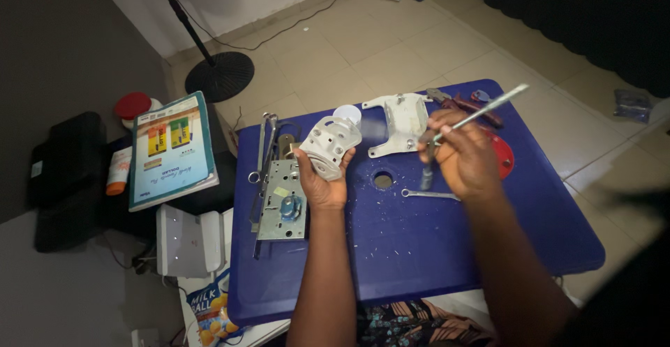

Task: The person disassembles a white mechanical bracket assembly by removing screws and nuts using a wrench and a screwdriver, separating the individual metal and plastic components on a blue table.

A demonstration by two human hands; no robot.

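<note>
My left hand [321,183] holds up a pale grey metal housing [329,146] with holes, above the left part of a blue table [419,242]. My right hand [464,159] grips a long thin silver tool [481,113], blurred, slanting up to the right. A flat grey metal plate [401,120] lies just beyond both hands. Below the right hand a small spanner [429,194] rests on the table by a round hole [382,179].
A metal lock body [283,200] and long spanners [262,159] lie at the table's left. Pliers [467,103] and a red disc [502,155] sit behind my right hand. A book [171,148], white box [183,239], snack bag [213,312] and stand base [220,75] are left.
</note>
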